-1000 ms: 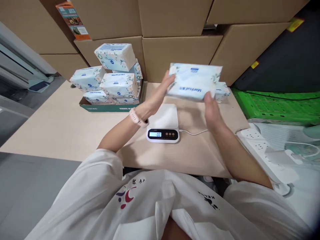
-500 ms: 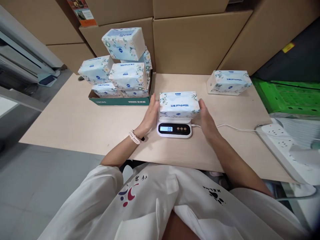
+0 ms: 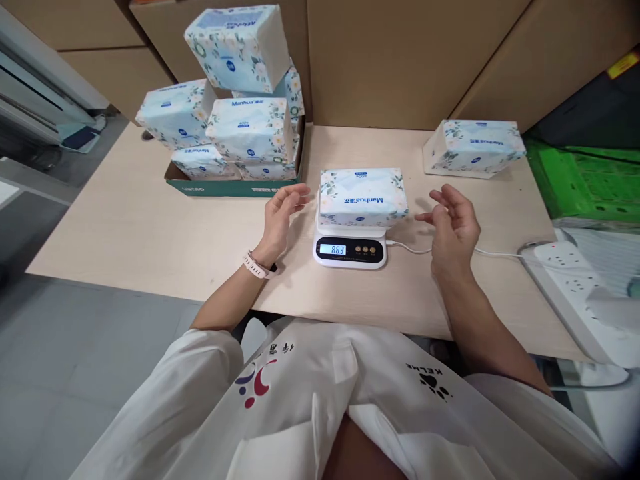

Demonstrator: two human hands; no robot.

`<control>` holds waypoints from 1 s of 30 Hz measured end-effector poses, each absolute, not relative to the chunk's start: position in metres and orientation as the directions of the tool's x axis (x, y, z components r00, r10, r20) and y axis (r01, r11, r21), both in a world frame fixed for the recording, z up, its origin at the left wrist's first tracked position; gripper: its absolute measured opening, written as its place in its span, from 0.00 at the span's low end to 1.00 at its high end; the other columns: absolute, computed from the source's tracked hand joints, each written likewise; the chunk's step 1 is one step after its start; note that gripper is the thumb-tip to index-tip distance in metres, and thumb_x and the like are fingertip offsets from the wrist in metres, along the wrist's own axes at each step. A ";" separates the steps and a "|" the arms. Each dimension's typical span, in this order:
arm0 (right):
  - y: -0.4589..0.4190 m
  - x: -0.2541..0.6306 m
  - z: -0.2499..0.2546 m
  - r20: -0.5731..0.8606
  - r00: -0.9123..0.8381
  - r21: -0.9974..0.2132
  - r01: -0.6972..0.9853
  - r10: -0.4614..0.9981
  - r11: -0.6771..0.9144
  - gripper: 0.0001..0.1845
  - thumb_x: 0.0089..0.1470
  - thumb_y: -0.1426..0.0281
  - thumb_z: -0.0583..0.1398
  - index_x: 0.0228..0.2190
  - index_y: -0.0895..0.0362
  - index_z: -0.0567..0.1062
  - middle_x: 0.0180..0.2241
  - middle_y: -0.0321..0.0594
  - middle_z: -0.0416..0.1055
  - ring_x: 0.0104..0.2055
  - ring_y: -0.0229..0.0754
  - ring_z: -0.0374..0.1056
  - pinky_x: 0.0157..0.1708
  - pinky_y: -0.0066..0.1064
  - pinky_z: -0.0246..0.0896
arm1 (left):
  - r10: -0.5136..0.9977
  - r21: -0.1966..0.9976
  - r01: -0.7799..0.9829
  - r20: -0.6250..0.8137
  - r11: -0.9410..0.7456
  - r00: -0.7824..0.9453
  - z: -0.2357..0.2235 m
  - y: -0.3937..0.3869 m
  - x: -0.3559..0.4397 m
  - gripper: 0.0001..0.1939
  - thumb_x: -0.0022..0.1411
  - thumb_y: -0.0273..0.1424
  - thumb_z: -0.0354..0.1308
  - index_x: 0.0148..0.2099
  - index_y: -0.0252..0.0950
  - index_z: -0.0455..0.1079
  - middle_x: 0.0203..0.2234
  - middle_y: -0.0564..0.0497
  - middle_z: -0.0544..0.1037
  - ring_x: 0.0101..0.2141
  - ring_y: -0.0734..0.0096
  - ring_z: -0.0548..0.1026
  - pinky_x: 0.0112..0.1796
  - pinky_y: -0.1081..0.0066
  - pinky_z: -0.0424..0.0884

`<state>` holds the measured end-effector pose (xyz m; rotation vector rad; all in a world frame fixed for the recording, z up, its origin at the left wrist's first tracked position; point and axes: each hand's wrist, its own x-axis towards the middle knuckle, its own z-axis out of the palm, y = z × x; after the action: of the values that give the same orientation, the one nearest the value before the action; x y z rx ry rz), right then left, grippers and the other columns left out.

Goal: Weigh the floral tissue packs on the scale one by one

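A pack of tissues (image 3: 364, 195) with a floral print lies on the white digital scale (image 3: 350, 260). The lit display reads what looks like 86.3. To the left of the pack, my left hand (image 3: 281, 217) is open with bent fingers, apart from it and holding nothing. On the other side my right hand (image 3: 454, 233) hovers, also open and bare, a short gap from the pack's right end. Part of the scale's platform is hidden beneath the pack.
A green cardboard tray (image 3: 220, 188) holds several stacked tissue packs at the back left. Another tissue pack (image 3: 475, 148) lies at the back right. A white cable (image 3: 413, 249) runs from the scale toward a power strip (image 3: 575, 280). Cardboard boxes (image 3: 380, 60) stand behind the table.
Both hands have let go of the tissue pack and moved outward from its sides. The scale's display has gone from 0.0 to about 86.3. My view has tilted slightly downward.
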<state>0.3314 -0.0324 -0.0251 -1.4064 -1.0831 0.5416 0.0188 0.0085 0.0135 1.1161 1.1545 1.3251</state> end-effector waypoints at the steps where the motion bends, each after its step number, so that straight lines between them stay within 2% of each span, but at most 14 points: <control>1: -0.034 0.330 -0.025 0.265 0.437 -0.944 0.299 0.860 0.139 0.28 0.62 0.44 0.61 0.58 0.43 0.76 0.61 0.45 0.78 0.48 0.50 0.83 0.55 0.55 0.80 | 0.998 0.993 -0.119 0.011 -0.018 -0.059 0.013 0.008 0.020 0.08 0.68 0.38 0.64 0.43 0.45 0.82 0.48 0.48 0.87 0.45 0.64 0.84 0.56 0.60 0.76; 5: -0.039 0.328 -0.020 0.236 0.404 -0.939 0.328 0.884 0.101 0.26 0.64 0.45 0.61 0.56 0.44 0.78 0.60 0.43 0.80 0.44 0.49 0.85 0.55 0.55 0.80 | 0.998 0.987 -0.159 -0.028 0.018 -0.064 0.011 0.010 0.022 0.05 0.65 0.34 0.65 0.40 0.45 0.83 0.44 0.51 0.88 0.41 0.66 0.83 0.55 0.61 0.78; 12: -0.038 0.328 -0.022 0.254 0.427 -0.931 0.351 0.868 0.100 0.28 0.62 0.43 0.62 0.53 0.46 0.82 0.46 0.44 0.84 0.40 0.50 0.84 0.51 0.52 0.81 | 0.987 0.965 -0.211 -0.159 0.155 -0.001 0.011 0.015 0.016 0.05 0.65 0.33 0.65 0.42 0.43 0.82 0.43 0.49 0.88 0.42 0.63 0.85 0.56 0.59 0.80; 19: -0.037 0.329 -0.024 0.289 0.423 -0.923 0.362 0.859 0.133 0.26 0.63 0.43 0.63 0.51 0.45 0.82 0.45 0.43 0.84 0.40 0.47 0.84 0.47 0.48 0.81 | 0.878 0.783 -0.399 -0.447 0.477 0.171 0.010 0.023 0.007 0.07 0.68 0.32 0.61 0.42 0.37 0.81 0.40 0.45 0.88 0.39 0.65 0.85 0.59 0.59 0.79; 26: -0.037 0.327 -0.022 0.249 0.434 -0.949 0.288 0.866 0.128 0.22 0.62 0.49 0.66 0.49 0.49 0.84 0.38 0.39 0.82 0.36 0.43 0.81 0.45 0.43 0.80 | 0.857 0.734 -0.451 -0.481 0.508 0.182 0.021 0.016 0.013 0.07 0.70 0.27 0.59 0.44 0.32 0.78 0.35 0.48 0.86 0.33 0.71 0.83 0.49 0.68 0.79; 30: -0.037 0.326 -0.021 0.236 0.436 -0.953 0.281 0.868 0.118 0.20 0.62 0.51 0.67 0.48 0.49 0.85 0.34 0.38 0.81 0.36 0.44 0.81 0.44 0.44 0.79 | 0.856 0.738 -0.445 -0.491 0.508 0.163 0.024 0.015 0.013 0.08 0.71 0.27 0.58 0.44 0.32 0.78 0.36 0.47 0.86 0.33 0.71 0.82 0.49 0.68 0.78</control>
<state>0.3265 -0.0372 -0.0215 -1.4345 -1.0908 0.5874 0.0126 0.0154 0.0242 0.4820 1.0334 0.9802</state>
